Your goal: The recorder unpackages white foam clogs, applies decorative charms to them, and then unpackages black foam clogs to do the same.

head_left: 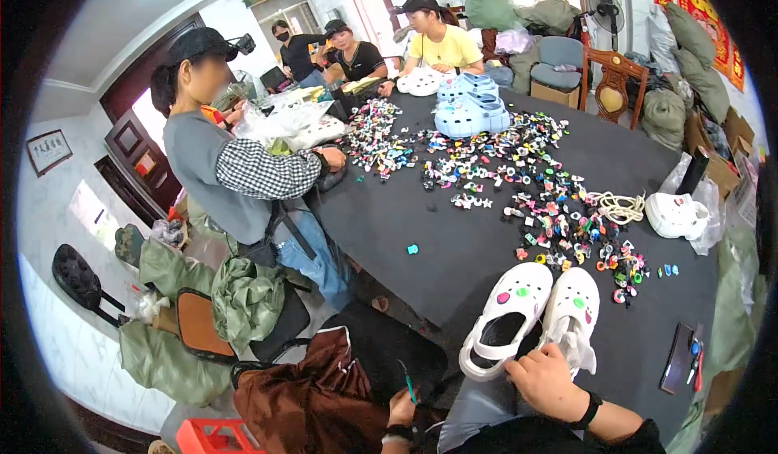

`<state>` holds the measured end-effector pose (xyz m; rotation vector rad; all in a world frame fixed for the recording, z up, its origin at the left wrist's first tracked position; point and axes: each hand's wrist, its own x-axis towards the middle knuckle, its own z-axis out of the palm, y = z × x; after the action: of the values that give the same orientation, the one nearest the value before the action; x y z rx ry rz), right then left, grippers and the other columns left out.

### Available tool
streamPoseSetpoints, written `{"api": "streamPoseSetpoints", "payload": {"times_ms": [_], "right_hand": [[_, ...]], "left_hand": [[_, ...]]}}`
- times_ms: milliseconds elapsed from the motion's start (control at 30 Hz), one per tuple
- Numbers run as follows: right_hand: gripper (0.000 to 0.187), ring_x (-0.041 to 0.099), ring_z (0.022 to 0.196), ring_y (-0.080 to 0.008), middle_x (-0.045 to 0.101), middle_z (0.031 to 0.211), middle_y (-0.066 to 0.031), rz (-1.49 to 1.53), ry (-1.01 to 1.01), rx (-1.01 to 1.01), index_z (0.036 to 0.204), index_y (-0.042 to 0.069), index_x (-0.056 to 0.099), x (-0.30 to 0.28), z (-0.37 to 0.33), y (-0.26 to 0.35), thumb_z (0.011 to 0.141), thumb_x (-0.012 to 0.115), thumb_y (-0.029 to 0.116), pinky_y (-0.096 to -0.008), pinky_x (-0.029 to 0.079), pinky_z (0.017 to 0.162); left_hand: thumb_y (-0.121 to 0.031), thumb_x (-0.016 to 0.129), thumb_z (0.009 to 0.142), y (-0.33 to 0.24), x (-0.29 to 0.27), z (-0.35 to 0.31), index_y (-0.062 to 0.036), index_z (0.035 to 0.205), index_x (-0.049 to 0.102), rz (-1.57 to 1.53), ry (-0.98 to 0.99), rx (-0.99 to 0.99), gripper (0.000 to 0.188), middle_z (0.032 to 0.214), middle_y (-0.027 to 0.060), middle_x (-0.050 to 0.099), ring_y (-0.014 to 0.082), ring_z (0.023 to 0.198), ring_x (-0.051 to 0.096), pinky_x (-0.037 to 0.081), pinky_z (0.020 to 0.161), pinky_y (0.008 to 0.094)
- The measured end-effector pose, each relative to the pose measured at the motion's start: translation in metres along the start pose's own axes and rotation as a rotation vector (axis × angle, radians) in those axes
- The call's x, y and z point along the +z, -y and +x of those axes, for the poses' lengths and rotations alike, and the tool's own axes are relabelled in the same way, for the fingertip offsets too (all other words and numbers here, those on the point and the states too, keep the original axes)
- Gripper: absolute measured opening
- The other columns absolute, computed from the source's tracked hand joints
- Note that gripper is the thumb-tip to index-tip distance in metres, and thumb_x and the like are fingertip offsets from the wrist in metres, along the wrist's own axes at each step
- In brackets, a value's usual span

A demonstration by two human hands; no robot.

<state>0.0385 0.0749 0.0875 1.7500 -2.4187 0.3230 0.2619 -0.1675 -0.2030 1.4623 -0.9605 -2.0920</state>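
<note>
A pair of white clogs stands at the near table edge: the left clog [509,312] and the right clog [574,308], each with a few coloured charms on its toe. White stuffing [577,347] sticks out of the right clog. My right hand [547,383] closes its fingers at the heels, gripping the left clog's heel strap and lying against the right clog. Low and left of the shoes, off the table, my left hand [401,408] holds a slim teal-handled tool [409,385] with a thin tip. Its exact kind is too small to tell.
Loose shoe charms [559,219] spread across the dark table [389,235]. Stacked light-blue clogs [470,109], cord [617,207], another white clog [677,215] and a phone [679,358] lie around them. A person [235,146] stands at the left edge; others work at the far end.
</note>
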Motion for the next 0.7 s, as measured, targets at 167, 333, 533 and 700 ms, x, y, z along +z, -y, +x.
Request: {"api": "streamPoseSetpoints", "payload": {"times_ms": [167, 333, 533, 700], "right_hand": [[0.022, 0.055, 0.08, -0.017, 0.056, 0.082, 0.001, 0.111, -0.1, -0.139, 0.093, 0.013, 0.06, 0.011, 0.003, 0.004, 0.076, 0.065, 0.026, -0.0342, 0.039, 0.072], [0.044, 0.052, 0.099, -0.0212, 0.059, 0.094, -0.0032, 0.033, 0.034, -0.012, 0.096, 0.008, 0.059, 0.007, 0.009, 0.001, 0.065, 0.074, 0.036, -0.0379, 0.038, 0.081], [0.014, 0.055, 0.089, -0.0162, 0.057, 0.078, 0.0019, 0.04, 0.033, -0.181, 0.081, 0.013, 0.059, 0.017, 0.001, -0.006, 0.071, 0.065, 0.019, -0.0407, 0.038, 0.088], [0.013, 0.056, 0.085, -0.0178, 0.055, 0.074, -0.0004, 0.314, -0.101, -0.271, 0.078, 0.013, 0.054, 0.017, -0.023, -0.001, 0.073, 0.065, 0.017, -0.0484, 0.036, 0.099]], "left_hand": [[-0.031, 0.073, 0.081, -0.042, 0.001, -0.071, 0.0052, 0.109, 0.059, 0.121, 0.473, 0.094, 0.048, 0.082, 0.0063, 0.062, 0.0139, 0.069, 0.054, 0.043, 0.065, 0.0265], [-0.043, 0.078, 0.073, -0.099, 0.032, -0.14, 0.0017, 0.112, 0.055, 0.245, 0.621, 0.272, 0.063, 0.095, 0.0073, 0.06, 0.0096, 0.07, 0.052, 0.042, 0.067, 0.023], [-0.022, 0.084, 0.069, -0.108, 0.031, -0.168, -0.0002, 0.119, 0.05, 0.295, 0.846, 0.104, 0.064, 0.106, 0.0104, 0.059, 0.0083, 0.084, 0.052, 0.043, 0.073, 0.0221], [-0.011, 0.082, 0.071, -0.112, 0.053, -0.196, 0.0006, 0.121, 0.049, 0.44, 0.929, 0.06, 0.061, 0.109, 0.0076, 0.059, 0.0135, 0.101, 0.054, 0.044, 0.088, 0.0269]]}}
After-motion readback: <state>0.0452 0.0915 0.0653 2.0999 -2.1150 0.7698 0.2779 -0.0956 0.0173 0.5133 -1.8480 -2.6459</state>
